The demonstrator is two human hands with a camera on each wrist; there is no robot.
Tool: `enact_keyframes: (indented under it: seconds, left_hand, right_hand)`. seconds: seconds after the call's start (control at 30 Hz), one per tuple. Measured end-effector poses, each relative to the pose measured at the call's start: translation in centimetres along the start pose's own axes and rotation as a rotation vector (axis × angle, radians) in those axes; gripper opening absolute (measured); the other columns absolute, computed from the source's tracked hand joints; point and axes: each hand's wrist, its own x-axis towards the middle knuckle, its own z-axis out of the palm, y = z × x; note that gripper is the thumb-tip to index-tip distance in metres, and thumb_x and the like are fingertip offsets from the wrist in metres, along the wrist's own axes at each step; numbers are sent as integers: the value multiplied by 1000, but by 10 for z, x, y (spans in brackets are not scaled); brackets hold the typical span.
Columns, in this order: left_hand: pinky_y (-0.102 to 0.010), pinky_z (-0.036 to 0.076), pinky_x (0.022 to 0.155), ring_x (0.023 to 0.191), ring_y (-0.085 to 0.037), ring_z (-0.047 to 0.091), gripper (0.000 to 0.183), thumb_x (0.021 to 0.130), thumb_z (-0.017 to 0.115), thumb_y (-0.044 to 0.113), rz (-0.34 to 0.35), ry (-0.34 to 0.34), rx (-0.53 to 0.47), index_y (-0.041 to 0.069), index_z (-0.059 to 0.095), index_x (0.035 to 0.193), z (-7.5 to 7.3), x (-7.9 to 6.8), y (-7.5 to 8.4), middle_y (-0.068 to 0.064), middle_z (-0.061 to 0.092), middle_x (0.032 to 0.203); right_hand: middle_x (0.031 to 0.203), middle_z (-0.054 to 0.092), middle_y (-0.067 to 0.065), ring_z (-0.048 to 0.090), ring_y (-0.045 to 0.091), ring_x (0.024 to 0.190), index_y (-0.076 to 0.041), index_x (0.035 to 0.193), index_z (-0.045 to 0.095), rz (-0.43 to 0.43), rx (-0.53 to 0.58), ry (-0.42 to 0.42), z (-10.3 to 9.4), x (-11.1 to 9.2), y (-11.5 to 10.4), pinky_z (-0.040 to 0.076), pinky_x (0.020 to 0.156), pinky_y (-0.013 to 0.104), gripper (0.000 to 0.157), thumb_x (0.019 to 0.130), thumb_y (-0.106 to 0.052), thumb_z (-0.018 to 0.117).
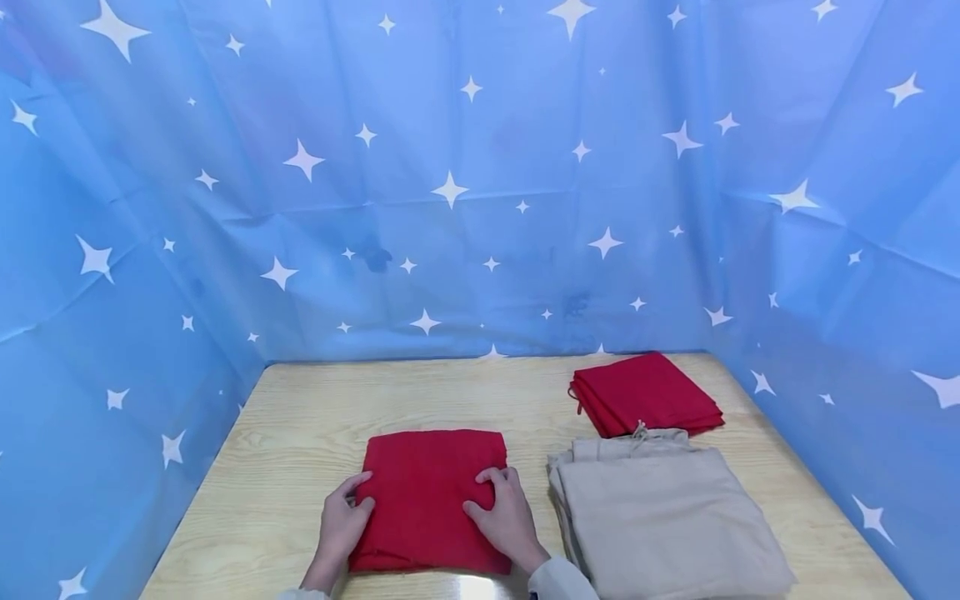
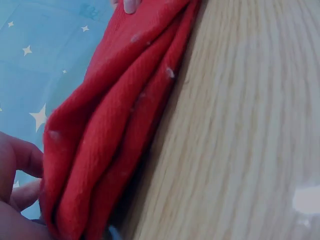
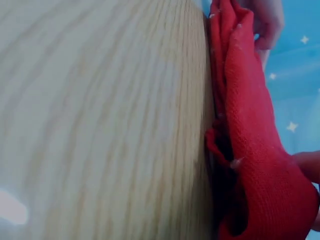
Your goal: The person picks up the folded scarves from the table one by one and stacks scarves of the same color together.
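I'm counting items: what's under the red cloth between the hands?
The wooden tabletop shows around the red cloth; whatever lies directly beneath is covered and can't be seen.

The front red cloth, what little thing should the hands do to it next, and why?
Perhaps tuck in the loose bit at the near edge of the front red cloth: it pokes out below the fold in the right wrist view, and the left hand and right hand both touch the cloth.

No readable text, labels, brands or numbers: none on red cloth (image 1: 427, 508) between left hand (image 1: 343, 518) and right hand (image 1: 508, 512), beige cloth (image 1: 667, 521) right of them, second red cloth (image 1: 648, 392) ahead-right, or curtain (image 1: 517, 150) beyond.
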Motion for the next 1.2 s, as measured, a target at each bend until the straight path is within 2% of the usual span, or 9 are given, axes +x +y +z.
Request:
enact_keyframes:
  seconds: [0.17,0.33,0.47,0.57,0.67,0.77,0.93,1.1,1.2]
  left_hand:
    - [-26,44,71,96,-26,56,41,84,56,0,7,-3,22,-4,57,125,-2,1,2,-25,59,118]
    - [-25,43,66,85,-23,54,43,81,56,-4,28,-63,80,-7,56,124,-9,4,5,-24,57,109]
    - [-28,46,68,85,-22,53,46,79,56,-7,19,-118,112,-7,55,125,-13,6,8,-23,55,108]
    - [-30,48,69,87,-24,55,46,78,56,-7,18,-124,116,-6,55,124,-14,6,8,-22,56,104]
    - [-29,45,65,82,-23,54,43,77,57,-7,33,-118,126,-6,55,121,-15,6,7,-18,57,96]
    - [-28,44,63,79,-21,55,40,77,57,-6,49,-124,147,-4,55,118,-16,7,9,-16,57,91]
    - [-28,44,61,78,-21,56,34,78,58,-5,94,-116,192,-5,57,112,-23,9,16,-17,57,91]
    - [-29,45,60,75,-23,57,32,77,58,-3,160,-74,216,-7,58,109,-31,14,26,-23,56,96]
    - [-29,44,58,71,-21,56,33,78,58,-2,163,-69,216,-7,58,111,-33,17,32,-23,56,96]
  right_hand:
    - [105,48,8,53,18,86,-11,103,59,-44,-45,-29,-4,0,0,46,70,33,27,80,-17,71]
    - [99,52,10,52,16,75,-7,104,60,-136,-135,-103,-17,4,-5,44,62,31,24,82,-13,66]
    - [96,57,11,55,19,78,-4,104,61,-173,-193,-167,-29,6,-12,47,64,34,25,81,-9,67]
    - [96,59,11,56,21,82,-3,105,62,-178,-216,-194,-33,6,-14,48,67,36,27,80,-8,68]
    - [97,59,11,56,21,84,-3,106,62,-178,-213,-215,-36,5,-14,49,68,36,28,79,-7,68]
    - [95,59,9,54,18,81,-4,103,63,-192,-198,-205,-40,5,-13,47,66,32,25,79,-5,68]
    - [86,60,6,52,12,72,-3,94,65,-272,-164,-121,-53,12,-11,45,62,25,16,78,1,68]
    - [87,63,9,53,13,68,-2,94,64,-290,-154,-134,-68,21,-7,45,61,24,15,79,1,66]
    - [92,64,11,54,13,69,-2,96,65,-287,-155,-146,-77,25,-3,45,62,24,16,80,0,66]
